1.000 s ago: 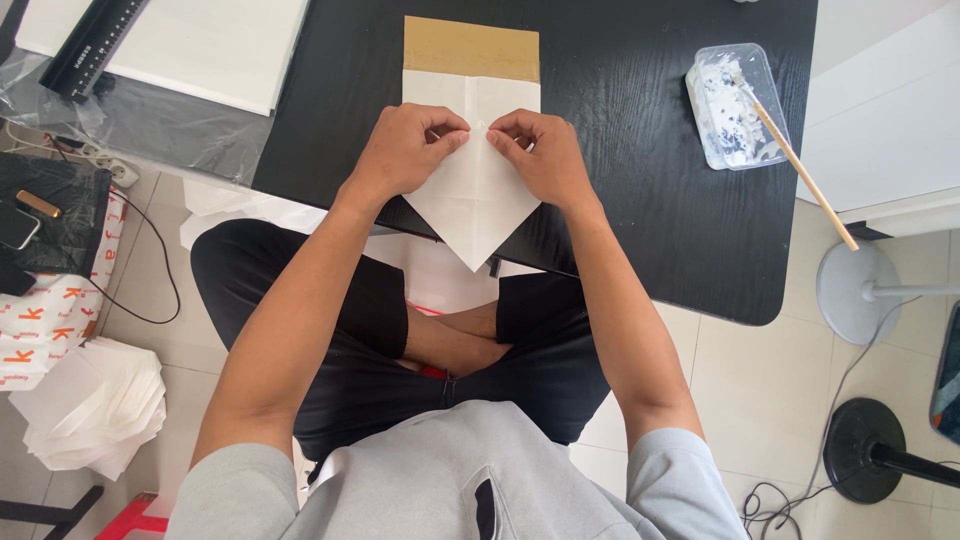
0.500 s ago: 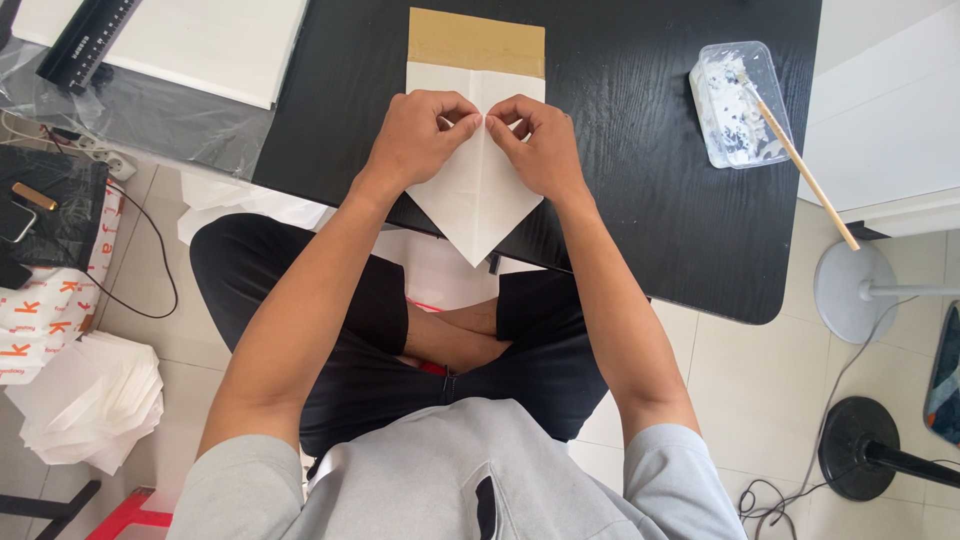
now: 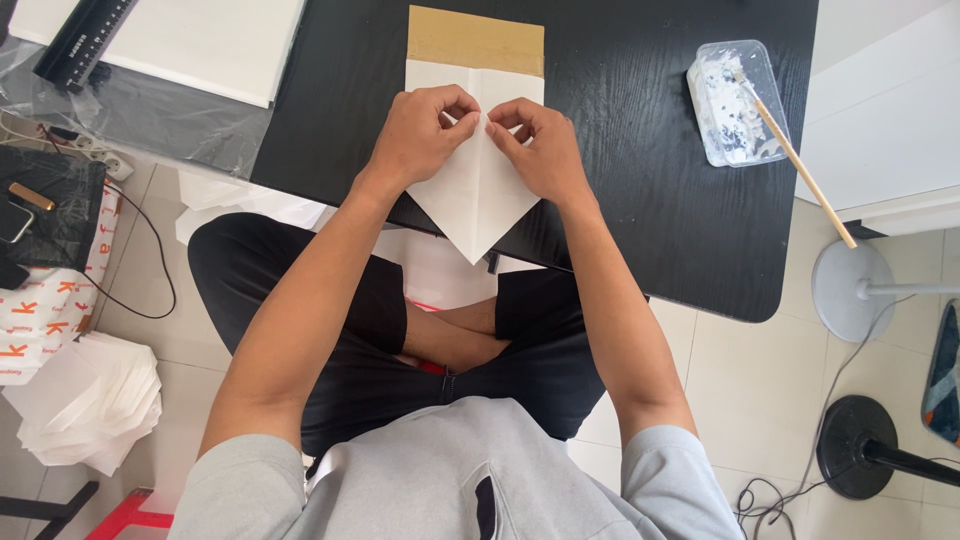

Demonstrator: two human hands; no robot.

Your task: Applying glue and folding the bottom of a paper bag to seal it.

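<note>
A white sheet of paper [image 3: 476, 195] lies on a black table [image 3: 640, 180], folded so its near end forms a point that overhangs the table's edge. Its far end rests on a brown cardboard piece [image 3: 475, 40]. My left hand [image 3: 420, 135] presses the left folded flap with curled fingers. My right hand [image 3: 535, 145] presses the right flap. The fingertips of both hands meet at the paper's centre crease.
A clear plastic tub [image 3: 735, 100] with white paste and a wooden stick [image 3: 800, 165] sits at the table's right. A white board [image 3: 190, 40] and a black ruler [image 3: 85, 40] lie at the far left. A stack of white folded papers [image 3: 90, 400] rests on the floor.
Both hands have slid slightly farther up the paper along the centre crease, still pressing the flaps down.
</note>
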